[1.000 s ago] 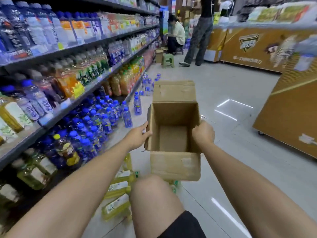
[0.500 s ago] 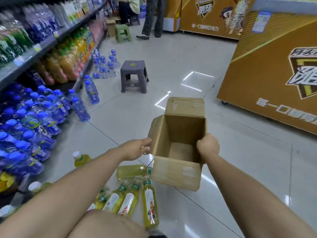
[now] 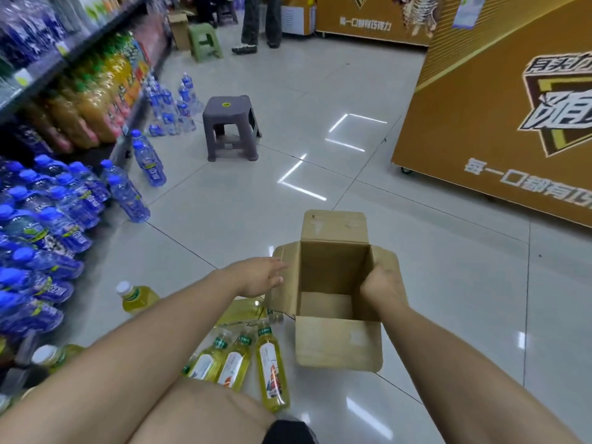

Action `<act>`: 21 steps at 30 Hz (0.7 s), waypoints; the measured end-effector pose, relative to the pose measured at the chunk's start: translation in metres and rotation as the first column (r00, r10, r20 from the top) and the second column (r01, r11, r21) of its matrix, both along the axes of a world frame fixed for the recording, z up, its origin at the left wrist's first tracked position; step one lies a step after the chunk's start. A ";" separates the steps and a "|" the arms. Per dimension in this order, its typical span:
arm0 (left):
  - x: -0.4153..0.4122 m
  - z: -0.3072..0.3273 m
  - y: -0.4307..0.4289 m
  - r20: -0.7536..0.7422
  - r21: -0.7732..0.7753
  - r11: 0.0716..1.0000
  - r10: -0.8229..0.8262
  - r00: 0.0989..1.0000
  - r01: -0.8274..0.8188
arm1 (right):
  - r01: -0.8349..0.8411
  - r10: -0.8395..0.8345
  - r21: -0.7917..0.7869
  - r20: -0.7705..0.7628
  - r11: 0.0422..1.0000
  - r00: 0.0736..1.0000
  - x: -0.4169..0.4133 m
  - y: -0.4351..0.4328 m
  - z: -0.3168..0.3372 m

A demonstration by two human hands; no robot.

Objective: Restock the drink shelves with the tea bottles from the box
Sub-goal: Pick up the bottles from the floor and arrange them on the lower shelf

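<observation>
Matt brown cardboard box (image 3: 338, 350), creased and scuffed, pale floor tiles (image 3: 224, 213) glossy and mirror-smooth, tea bottles (image 3: 270, 366) of clear shiny plastic with slick labels, grey stool (image 3: 229, 112) in dull moulded plastic, water bottles (image 3: 128, 195) of clear plastic.

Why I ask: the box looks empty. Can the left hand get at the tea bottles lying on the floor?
Probably yes. The left hand is open beside the box, holding nothing, and the tea bottles lie uncovered on the floor just below it.
</observation>
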State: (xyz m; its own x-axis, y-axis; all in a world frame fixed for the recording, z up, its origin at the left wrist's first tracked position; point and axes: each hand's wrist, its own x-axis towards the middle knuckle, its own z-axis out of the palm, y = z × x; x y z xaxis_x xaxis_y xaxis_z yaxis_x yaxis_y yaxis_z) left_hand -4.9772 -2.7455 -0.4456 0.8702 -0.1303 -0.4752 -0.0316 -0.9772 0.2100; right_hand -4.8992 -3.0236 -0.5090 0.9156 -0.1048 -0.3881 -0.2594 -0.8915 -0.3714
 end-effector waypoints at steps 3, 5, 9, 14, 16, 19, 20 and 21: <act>-0.013 0.015 0.024 -0.014 0.012 0.998 0.063 0.998 -0.063 | -0.129 0.136 -0.094 0.080 0.987 0.987 -0.005 0.032 0.019; -0.033 0.029 0.051 -0.006 0.031 0.992 0.125 0.992 -0.125 | -0.249 0.258 -0.079 0.150 0.965 0.954 -0.013 0.066 0.036; -0.094 0.054 0.111 0.076 0.076 0.958 0.270 0.960 -0.275 | -0.530 0.515 0.009 0.221 0.848 0.828 -0.044 0.145 0.074; -0.193 0.082 0.166 0.198 0.100 0.875 0.448 0.872 -0.473 | -0.780 0.755 -0.007 0.256 0.626 0.604 -0.104 0.243 0.115; -0.235 0.091 0.180 0.242 0.074 0.840 0.507 0.827 -0.537 | -0.843 0.816 -0.011 0.257 0.538 0.518 -0.134 0.278 0.125; -0.298 0.092 0.205 0.260 0.038 0.775 0.601 0.756 -0.630 | -0.915 0.883 -0.023 0.274 0.402 0.381 -0.185 0.328 0.134; -0.319 0.090 0.213 0.260 0.031 0.752 0.630 0.732 -0.659 | -0.933 0.898 -0.023 0.279 0.360 0.340 -0.203 0.343 0.133; -0.340 0.087 0.219 0.265 0.024 0.727 0.657 0.706 -0.686 | -0.947 0.914 -0.023 0.272 0.319 0.302 -0.220 0.358 0.130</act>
